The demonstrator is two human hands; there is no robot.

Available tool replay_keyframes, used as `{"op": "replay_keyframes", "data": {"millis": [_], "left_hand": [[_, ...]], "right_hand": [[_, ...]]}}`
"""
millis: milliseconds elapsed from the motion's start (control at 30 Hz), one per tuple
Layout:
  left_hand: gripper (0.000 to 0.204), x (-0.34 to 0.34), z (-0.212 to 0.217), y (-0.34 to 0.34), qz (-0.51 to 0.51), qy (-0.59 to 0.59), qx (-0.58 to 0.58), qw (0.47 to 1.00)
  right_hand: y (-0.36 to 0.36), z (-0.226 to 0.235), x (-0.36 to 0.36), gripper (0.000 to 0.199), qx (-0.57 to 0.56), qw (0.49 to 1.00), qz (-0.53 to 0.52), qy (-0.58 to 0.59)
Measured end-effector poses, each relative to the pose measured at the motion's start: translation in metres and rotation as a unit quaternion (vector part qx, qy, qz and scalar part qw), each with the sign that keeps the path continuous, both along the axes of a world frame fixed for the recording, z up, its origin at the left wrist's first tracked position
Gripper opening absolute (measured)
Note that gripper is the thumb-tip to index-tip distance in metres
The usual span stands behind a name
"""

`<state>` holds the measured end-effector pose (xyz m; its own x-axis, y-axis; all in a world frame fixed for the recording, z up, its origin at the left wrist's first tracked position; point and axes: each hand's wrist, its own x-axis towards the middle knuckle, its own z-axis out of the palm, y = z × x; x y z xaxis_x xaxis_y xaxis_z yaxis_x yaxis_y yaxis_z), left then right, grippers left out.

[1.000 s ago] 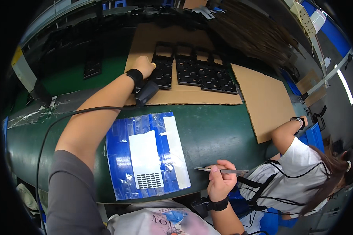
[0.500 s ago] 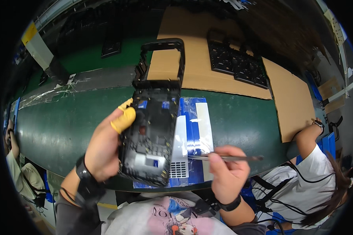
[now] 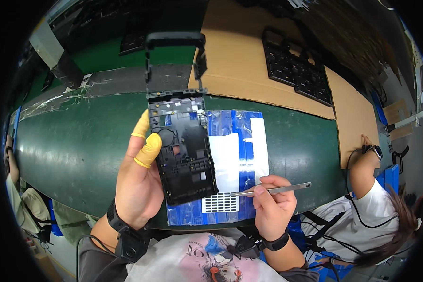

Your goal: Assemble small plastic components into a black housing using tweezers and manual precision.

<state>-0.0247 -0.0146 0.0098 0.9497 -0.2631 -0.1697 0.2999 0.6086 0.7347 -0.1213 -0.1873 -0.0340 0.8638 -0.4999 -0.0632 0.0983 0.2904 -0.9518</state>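
Observation:
My left hand [image 3: 143,183], with yellow finger cots on the thumb and a finger, grips the left side of a black plastic housing [image 3: 185,155]. The housing is held up above the table, its ribbed inside showing and an open frame at its far end. In my right hand [image 3: 272,204] metal tweezers [image 3: 286,189] are pinched, their tips over a white sheet of small dark rectangular stickers [image 3: 221,203]. Whether a sticker is between the tips I cannot tell. The sheet lies on a blue board [image 3: 249,209] covered in clear film, partly hidden by the housing.
Several black housings [image 3: 298,70] lie on brown cardboard [image 3: 239,51] at the far side of the green table [image 3: 75,145]. A post [image 3: 56,54] stands at the far left. A co-worker's arm [image 3: 364,174] rests at the right edge; another person sits at the left.
My left hand has turned the housing so its inside faces me more squarely, its far frame swinging left. The tweezer tips have come slightly lower, by the sticker sheet's edge.

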Motion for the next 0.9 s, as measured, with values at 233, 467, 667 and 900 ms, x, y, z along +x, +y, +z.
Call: {"op": "replay_keyframes", "data": {"millis": [233,467,667,900], "left_hand": [[0.045,0.0,0.002,0.0,0.005,-0.014,-0.021,1.0],[0.044,-0.001,0.001,-0.001,0.002,0.0,-0.02,1.0],[0.048,-0.002,-0.003,-0.007,-0.02,0.001,-0.039,0.999],[0.047,-0.007,-0.01,-0.013,-0.025,0.009,-0.048,0.998]], "right_hand": [[0.001,-0.001,0.002,0.018,-0.025,1.0,0.005,0.007],[0.003,0.0,0.001,0.018,-0.033,0.999,0.003,0.016],[-0.001,-0.001,0.001,0.02,0.005,1.0,-0.009,-0.005],[-0.003,0.018,0.008,0.022,0.016,0.998,0.007,-0.054]]}}
